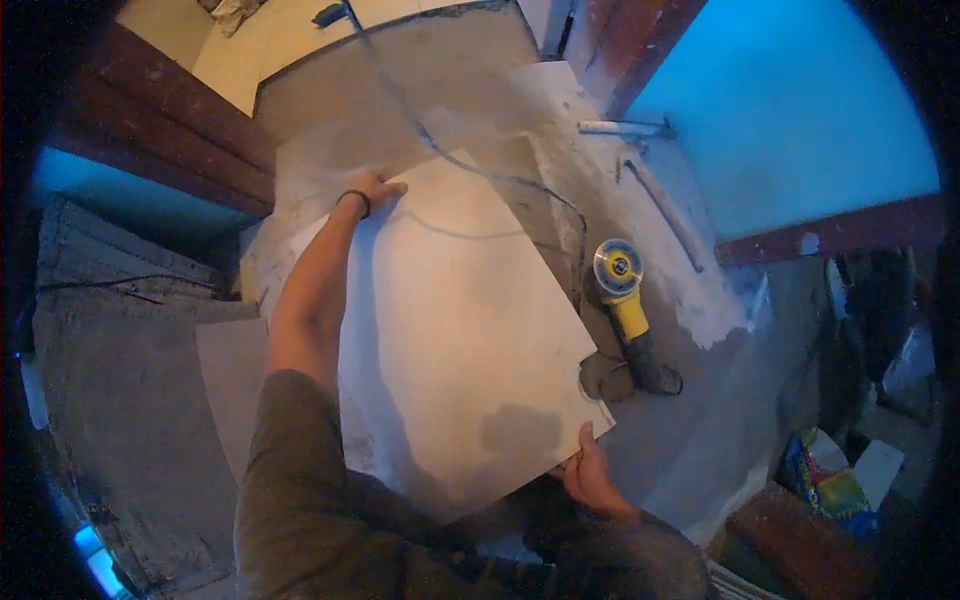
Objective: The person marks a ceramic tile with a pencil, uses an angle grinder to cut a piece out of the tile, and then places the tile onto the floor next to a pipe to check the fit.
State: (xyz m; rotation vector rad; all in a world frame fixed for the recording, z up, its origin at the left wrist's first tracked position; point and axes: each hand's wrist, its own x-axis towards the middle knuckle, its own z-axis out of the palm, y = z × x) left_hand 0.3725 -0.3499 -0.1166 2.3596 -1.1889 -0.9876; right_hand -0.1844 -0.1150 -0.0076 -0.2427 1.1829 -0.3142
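My left hand (374, 192) grips the far-left edge of a large pale tile (460, 320), a dark band on that wrist. My right hand (590, 470) is closed on the near-right corner of the same tile, which has a notch cut into its right side. Just to the right of the tile lies a yellow and black angle grinder (630, 315) with a cutting disc facing up. Its dark cable runs past the tile toward the back.
Dark door frames (160, 110) flank the dusty floor, with blue walls (800, 110) beside them. Long metal tools (660, 215) lie at the right. A grey board (120, 400) is at left, a colourful bag (830, 480) at lower right, and a cream tiled floor (280, 40) beyond.
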